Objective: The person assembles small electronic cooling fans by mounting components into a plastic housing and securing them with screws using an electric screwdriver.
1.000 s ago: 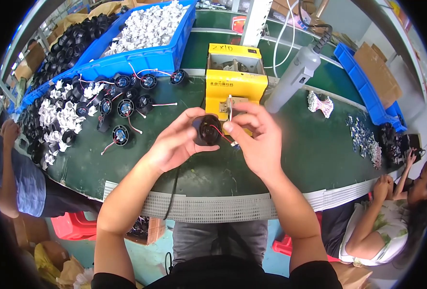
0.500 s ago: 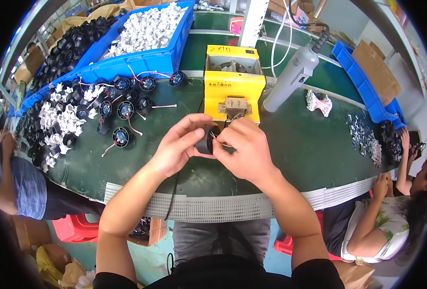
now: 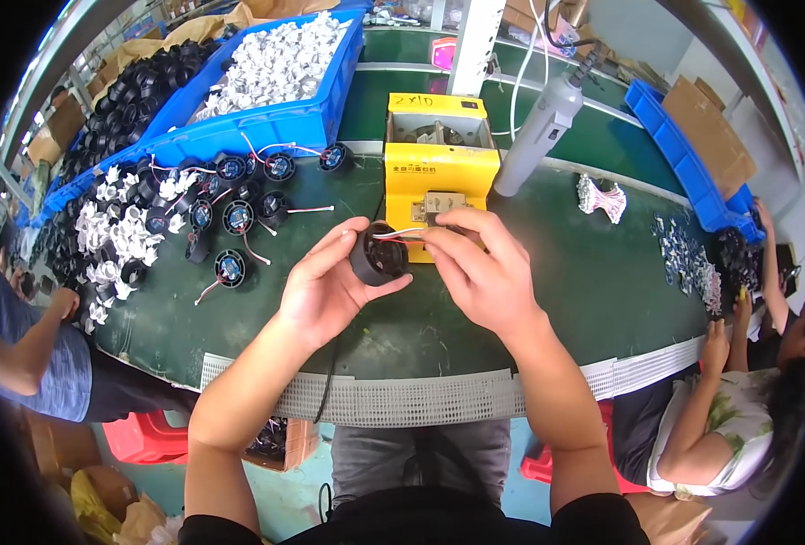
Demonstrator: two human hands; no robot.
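Observation:
In my left hand [image 3: 321, 282] is a black round housing [image 3: 366, 260], its open side tilted toward the right. My thumb lies under its rim and my fingers curl behind it. Thin red and white wires [image 3: 404, 234] come out of the housing, and my right hand [image 3: 484, 268] pinches their far end. Both hands are just in front of the yellow screw-feeding machine [image 3: 441, 173]. Left of them, several similar black housings with blue circuit boards [image 3: 231, 268] and trailing wires lie on the green table.
White plastic parts [image 3: 116, 227] are heaped at the left, before a blue bin [image 3: 330, 109] of more. A grey electric screwdriver [image 3: 541, 132] hangs right of the machine. Farther right are a wire bundle [image 3: 601, 198] and small circuit boards [image 3: 680, 259]. Co-workers sit at both sides.
My right hand has moved slightly right, drawing the wires out of the housing. The housing has shifted a little left and turned its open side more into view.

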